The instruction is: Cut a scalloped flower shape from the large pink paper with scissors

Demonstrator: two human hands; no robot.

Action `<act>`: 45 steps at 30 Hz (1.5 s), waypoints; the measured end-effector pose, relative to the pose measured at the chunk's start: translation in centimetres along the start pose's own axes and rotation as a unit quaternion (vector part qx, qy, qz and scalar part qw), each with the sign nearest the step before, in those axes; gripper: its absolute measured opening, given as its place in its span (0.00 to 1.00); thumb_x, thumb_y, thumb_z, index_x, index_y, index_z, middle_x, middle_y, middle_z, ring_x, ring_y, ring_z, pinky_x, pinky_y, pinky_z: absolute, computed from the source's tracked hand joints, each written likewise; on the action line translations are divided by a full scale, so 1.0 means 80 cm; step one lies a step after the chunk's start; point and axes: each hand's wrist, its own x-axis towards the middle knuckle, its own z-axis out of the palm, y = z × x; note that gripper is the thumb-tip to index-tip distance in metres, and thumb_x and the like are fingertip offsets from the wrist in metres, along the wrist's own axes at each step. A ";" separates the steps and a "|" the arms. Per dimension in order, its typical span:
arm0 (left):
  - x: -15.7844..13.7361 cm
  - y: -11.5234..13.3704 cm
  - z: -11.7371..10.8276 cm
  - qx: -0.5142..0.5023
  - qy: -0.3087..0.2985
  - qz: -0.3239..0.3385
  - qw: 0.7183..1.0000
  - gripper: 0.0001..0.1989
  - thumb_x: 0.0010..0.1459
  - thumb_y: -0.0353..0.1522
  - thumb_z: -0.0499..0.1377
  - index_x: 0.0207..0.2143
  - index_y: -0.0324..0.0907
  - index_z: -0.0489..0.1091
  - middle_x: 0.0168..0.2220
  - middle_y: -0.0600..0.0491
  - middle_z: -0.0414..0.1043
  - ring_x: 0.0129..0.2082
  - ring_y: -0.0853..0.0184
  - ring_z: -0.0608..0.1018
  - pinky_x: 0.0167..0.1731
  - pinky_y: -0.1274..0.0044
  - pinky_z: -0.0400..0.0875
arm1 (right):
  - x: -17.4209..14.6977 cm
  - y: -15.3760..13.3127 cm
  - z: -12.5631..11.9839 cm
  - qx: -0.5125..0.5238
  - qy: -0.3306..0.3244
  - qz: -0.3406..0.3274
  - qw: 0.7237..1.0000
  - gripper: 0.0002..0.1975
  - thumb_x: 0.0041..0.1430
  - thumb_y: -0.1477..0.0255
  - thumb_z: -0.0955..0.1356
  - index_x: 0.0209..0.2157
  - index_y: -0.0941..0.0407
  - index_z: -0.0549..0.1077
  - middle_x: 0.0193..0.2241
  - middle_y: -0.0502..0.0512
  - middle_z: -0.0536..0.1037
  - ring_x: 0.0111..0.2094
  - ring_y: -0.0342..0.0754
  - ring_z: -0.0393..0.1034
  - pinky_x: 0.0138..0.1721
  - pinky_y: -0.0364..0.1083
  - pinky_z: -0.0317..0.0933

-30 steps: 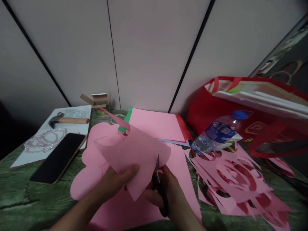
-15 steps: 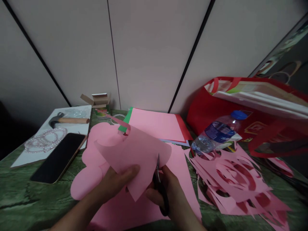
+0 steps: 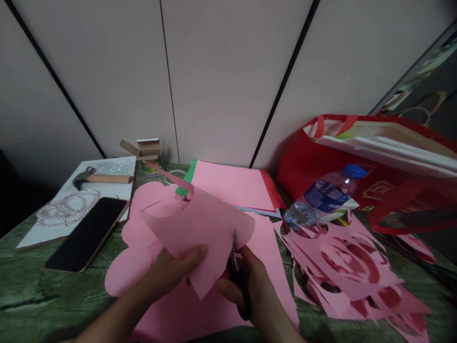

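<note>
A curved sheet of pink paper is pinched in my left hand, thumb on top and the other fingers hidden beneath. My right hand grips black-handled scissors, whose blades point away from me and sit on the paper's right part. A narrow cut strip curls up from the sheet's far left edge. Under my hands lies another large pink sheet. Beside my left forearm, rounded pink paper cutouts are piled, partly covered by the held sheet.
Pink paper offcuts are heaped at right, near a water bottle leaning by a red bag. At left are a phone, a hammer and strings of beads. Stacked coloured paper and a small open box stand behind.
Almost nothing differs. The thin curled strip at the sheet's far left has shifted slightly left; both hands and the scissors keep their places.
</note>
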 end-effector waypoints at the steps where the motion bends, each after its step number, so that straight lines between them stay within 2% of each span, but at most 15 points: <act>1: 0.000 0.000 0.000 -0.001 -0.003 -0.001 1.000 0.11 0.40 0.39 0.60 0.23 0.41 0.66 0.17 0.57 0.64 0.15 0.70 0.66 0.16 0.77 0.62 | 0.001 0.002 0.001 0.006 0.009 0.007 1.000 0.23 0.35 0.55 0.72 0.30 0.55 0.67 0.12 0.44 0.62 0.15 0.41 0.57 0.14 0.39 0.50; 3: 0.000 0.000 -0.001 -0.008 -0.011 -0.004 1.000 0.11 0.40 0.39 0.60 0.23 0.41 0.65 0.16 0.58 0.64 0.15 0.70 0.66 0.16 0.77 0.62 | 0.001 0.004 0.001 0.009 0.021 0.013 1.000 0.22 0.35 0.55 0.72 0.28 0.55 0.67 0.12 0.44 0.62 0.14 0.41 0.56 0.14 0.39 0.49; 7: 0.000 0.001 -0.002 0.001 -0.025 -0.009 1.000 0.12 0.40 0.40 0.60 0.22 0.41 0.65 0.16 0.58 0.63 0.15 0.70 0.65 0.15 0.77 0.60 | -0.002 0.001 -0.001 -0.011 0.008 -0.009 1.000 0.25 0.26 0.63 0.76 0.29 0.55 0.66 0.14 0.43 0.64 0.15 0.39 0.55 0.14 0.37 0.47; 12: 0.001 -0.001 -0.003 -0.001 -0.023 -0.008 1.000 0.12 0.40 0.41 0.60 0.22 0.41 0.66 0.16 0.57 0.64 0.15 0.70 0.65 0.16 0.76 0.63 | -0.011 -0.010 -0.005 0.027 -0.043 0.005 0.999 0.24 0.30 0.67 0.77 0.29 0.55 0.64 0.16 0.41 0.64 0.17 0.37 0.55 0.16 0.36 0.48; 15: 0.002 -0.004 -0.005 -0.010 -0.020 -0.003 1.000 0.12 0.40 0.41 0.60 0.21 0.41 0.67 0.16 0.56 0.64 0.16 0.68 0.67 0.18 0.75 0.65 | -0.013 -0.014 -0.006 0.022 -0.052 -0.003 0.998 0.24 0.30 0.70 0.77 0.30 0.56 0.64 0.16 0.41 0.64 0.17 0.37 0.55 0.17 0.35 0.48; 24: 0.005 -0.010 -0.007 -0.038 -0.017 0.002 0.999 0.11 0.41 0.39 0.61 0.21 0.40 0.67 0.14 0.57 0.63 0.17 0.67 0.70 0.23 0.72 0.70 | -0.008 -0.010 -0.001 -0.015 -0.004 0.027 1.000 0.22 0.30 0.66 0.76 0.28 0.55 0.65 0.14 0.41 0.64 0.14 0.37 0.55 0.15 0.37 0.49; 27: 0.005 -0.010 -0.008 -0.037 -0.019 -0.002 0.999 0.12 0.40 0.40 0.61 0.21 0.40 0.68 0.15 0.57 0.64 0.17 0.66 0.70 0.22 0.72 0.69 | -0.007 -0.009 -0.001 -0.016 -0.021 0.008 1.000 0.23 0.28 0.65 0.76 0.27 0.55 0.64 0.12 0.40 0.63 0.13 0.37 0.54 0.14 0.37 0.49; 31: 0.005 -0.007 -0.009 -0.046 -0.024 -0.008 0.999 0.11 0.39 0.39 0.61 0.21 0.40 0.68 0.16 0.57 0.64 0.15 0.69 0.68 0.17 0.76 0.66 | -0.007 -0.006 -0.005 -0.036 -0.024 -0.018 0.999 0.22 0.28 0.65 0.76 0.25 0.55 0.63 0.10 0.40 0.62 0.13 0.38 0.54 0.13 0.37 0.48; 37: 0.005 -0.003 -0.011 -0.071 -0.005 -0.009 0.997 0.13 0.36 0.37 0.63 0.26 0.40 0.70 0.22 0.53 0.71 0.23 0.64 0.73 0.23 0.73 0.69 | -0.008 -0.003 -0.005 -0.038 -0.023 -0.005 0.999 0.19 0.32 0.70 0.75 0.26 0.55 0.63 0.13 0.41 0.65 0.14 0.39 0.58 0.15 0.38 0.53; 40: 0.005 -0.001 -0.012 -0.059 -0.012 -0.023 0.998 0.13 0.36 0.38 0.63 0.24 0.40 0.69 0.20 0.53 0.70 0.23 0.63 0.72 0.24 0.72 0.68 | -0.007 -0.002 -0.005 -0.047 -0.009 -0.007 0.999 0.18 0.32 0.73 0.75 0.25 0.55 0.63 0.12 0.40 0.64 0.13 0.39 0.58 0.13 0.37 0.52; 45: 0.005 0.001 -0.015 -0.053 -0.027 -0.012 0.998 0.11 0.37 0.39 0.62 0.22 0.40 0.68 0.18 0.54 0.68 0.22 0.63 0.72 0.24 0.72 0.69 | 0.000 0.008 -0.013 -0.074 -0.040 -0.015 0.996 0.19 0.31 0.73 0.74 0.26 0.54 0.64 0.12 0.41 0.65 0.13 0.41 0.60 0.13 0.38 0.52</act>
